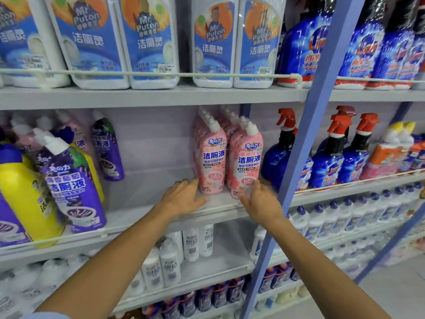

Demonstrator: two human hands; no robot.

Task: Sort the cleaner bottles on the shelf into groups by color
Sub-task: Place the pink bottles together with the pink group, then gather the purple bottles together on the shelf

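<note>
Two rows of pink cleaner bottles (pixel 212 157) with white caps stand together on the middle shelf (pixel 147 217). My left hand (pixel 184 198) lies flat on the shelf with its fingertips at the base of the left front pink bottle. My right hand (pixel 258 203) touches the lower part of the right front pink bottle (pixel 247 157) with straight fingers. At the shelf's left end, purple bottles (pixel 73 185) and yellow bottles (pixel 25 194) stand mixed. One purple bottle (pixel 108 148) stands alone further back.
A blue upright post (pixel 305 139) rises just right of my right hand. Beyond it stand blue spray bottles (pixel 328 162) with red triggers. White jugs (pixel 92 42) fill the shelf above; white bottles (pixel 170 261) sit on the shelf below.
</note>
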